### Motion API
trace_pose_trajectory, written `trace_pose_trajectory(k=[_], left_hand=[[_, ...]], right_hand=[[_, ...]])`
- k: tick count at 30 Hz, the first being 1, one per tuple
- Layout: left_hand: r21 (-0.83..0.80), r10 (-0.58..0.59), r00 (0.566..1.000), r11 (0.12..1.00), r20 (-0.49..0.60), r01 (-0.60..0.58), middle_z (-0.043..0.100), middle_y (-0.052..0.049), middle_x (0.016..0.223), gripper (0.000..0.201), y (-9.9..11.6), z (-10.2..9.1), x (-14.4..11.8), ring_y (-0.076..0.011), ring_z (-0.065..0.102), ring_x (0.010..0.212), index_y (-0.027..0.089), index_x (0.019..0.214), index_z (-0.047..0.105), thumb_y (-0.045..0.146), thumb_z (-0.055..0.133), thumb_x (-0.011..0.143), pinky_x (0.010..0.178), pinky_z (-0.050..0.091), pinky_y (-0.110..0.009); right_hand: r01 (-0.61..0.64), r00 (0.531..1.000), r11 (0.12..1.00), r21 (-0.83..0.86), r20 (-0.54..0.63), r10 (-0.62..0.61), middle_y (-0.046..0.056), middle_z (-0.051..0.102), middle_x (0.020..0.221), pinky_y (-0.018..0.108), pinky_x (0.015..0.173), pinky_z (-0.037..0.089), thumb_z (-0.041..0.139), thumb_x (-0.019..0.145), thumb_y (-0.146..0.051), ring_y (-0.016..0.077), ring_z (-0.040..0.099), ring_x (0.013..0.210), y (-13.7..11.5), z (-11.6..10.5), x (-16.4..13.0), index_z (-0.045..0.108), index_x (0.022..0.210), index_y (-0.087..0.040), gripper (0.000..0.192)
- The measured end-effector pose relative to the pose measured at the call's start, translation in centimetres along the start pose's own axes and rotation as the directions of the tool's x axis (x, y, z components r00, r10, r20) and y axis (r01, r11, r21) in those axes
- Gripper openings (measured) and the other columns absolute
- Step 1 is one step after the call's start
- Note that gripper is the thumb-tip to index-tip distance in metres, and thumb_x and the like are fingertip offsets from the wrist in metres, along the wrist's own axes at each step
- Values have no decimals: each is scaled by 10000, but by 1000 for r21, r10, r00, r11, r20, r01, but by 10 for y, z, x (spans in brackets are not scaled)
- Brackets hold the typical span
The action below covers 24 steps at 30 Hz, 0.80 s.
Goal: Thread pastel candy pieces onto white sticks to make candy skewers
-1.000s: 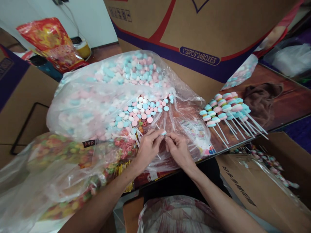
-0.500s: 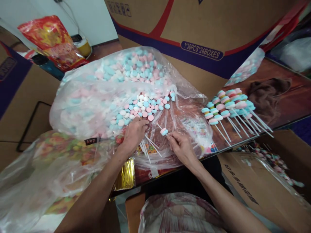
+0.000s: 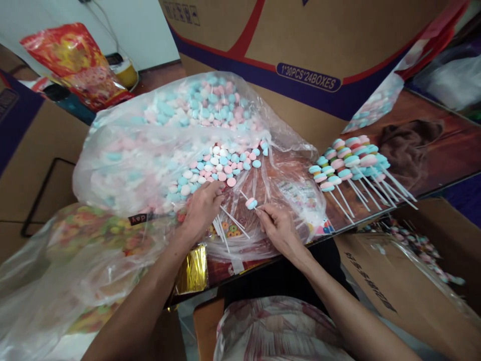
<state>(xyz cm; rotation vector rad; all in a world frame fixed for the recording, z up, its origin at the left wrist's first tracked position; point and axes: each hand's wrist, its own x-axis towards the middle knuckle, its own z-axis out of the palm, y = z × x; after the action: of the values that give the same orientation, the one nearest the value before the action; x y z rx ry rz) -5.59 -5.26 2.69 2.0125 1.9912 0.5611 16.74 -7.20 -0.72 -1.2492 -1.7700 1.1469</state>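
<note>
The right hand (image 3: 278, 228) pinches one thin white stick (image 3: 256, 207) carrying two sweets, one pink and one blue, held just above the clear plastic bag (image 3: 150, 150) of loose pastel sweets. The left hand (image 3: 203, 208) rests curled at the bag's opening, fingertips among the sweets; several bare sticks (image 3: 225, 228) lie beneath it. About a dozen finished skewers (image 3: 349, 168) lie on the tabletop (image 3: 451, 150).

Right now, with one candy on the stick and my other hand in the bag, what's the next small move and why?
Probably pinch one loose disc from the pile. The left hand already rests at the edge of the loose candy discs, while the right hand holds a stick with only one candy piece; the finished skewers carry several each.
</note>
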Motion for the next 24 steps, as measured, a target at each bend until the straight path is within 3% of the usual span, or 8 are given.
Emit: trace_pose_trajectory(k=[5,9,11,13,16,18,20,24], left_hand=[[78,42,991,996,125,-52,589,-56,886,173,0,1,0,-197,573,801,197,903,741,176,572,871,731,449,-309],[52,33,988,998,152,-42,560,-53,877,156,2,-2,4,-185,545,774,187,818,717,184,568,866,717,437,-308],[-44,24,994,999,109,-19,571,-51,858,147,4,-3,4,-192,550,805,189,779,695,201,571,859,745,435,-314],[-270,-15,997,962,82,37,597,-40,825,136,7,-5,4,-189,560,825,191,774,680,258,592,855,766,438,-310],[-676,-92,973,706,212,214,614,-19,756,226,13,-9,4,-157,562,748,177,819,669,402,660,834,716,448,-283],[-813,-109,940,477,323,335,625,-16,750,313,16,-10,4,-136,572,720,166,846,665,464,735,780,686,456,-259],[-862,-117,920,321,375,393,645,-16,775,350,18,-10,4,-121,593,729,164,860,668,460,799,728,690,469,-242],[-876,-128,908,237,399,419,647,-3,772,360,19,-6,2,-105,606,725,164,874,695,427,852,684,697,485,-225]], right_hand=[[0,1000,1000,13,6,0,-40,482,564,264,583,318,473,984,-291,132,446,567,-1,-1,0,495,667,-213,328],[0,1000,1000,9,6,0,-36,492,570,265,592,325,477,981,-283,133,459,576,-2,-2,0,502,661,-210,329],[3,1000,1000,20,7,-3,-36,496,576,263,595,331,482,980,-283,131,466,581,-1,-2,0,522,672,-206,320],[14,1000,999,44,19,-15,-38,504,587,259,601,344,491,979,-286,129,474,585,0,-1,0,576,724,-200,282],[30,999,995,98,23,-33,-44,505,594,251,603,367,508,978,-301,125,475,579,0,1,-1,652,829,-194,233],[33,999,991,129,8,-34,-42,502,592,248,591,375,518,975,-315,123,472,570,-1,2,-1,677,845,-188,242],[34,999,988,148,5,-35,-37,512,593,246,586,386,528,969,-321,125,477,569,-2,3,-1,702,868,-182,245],[66,998,990,121,6,-67,-19,584,629,254,616,419,529,969,-302,136,509,592,-7,0,-1,736,920,-179,245]])
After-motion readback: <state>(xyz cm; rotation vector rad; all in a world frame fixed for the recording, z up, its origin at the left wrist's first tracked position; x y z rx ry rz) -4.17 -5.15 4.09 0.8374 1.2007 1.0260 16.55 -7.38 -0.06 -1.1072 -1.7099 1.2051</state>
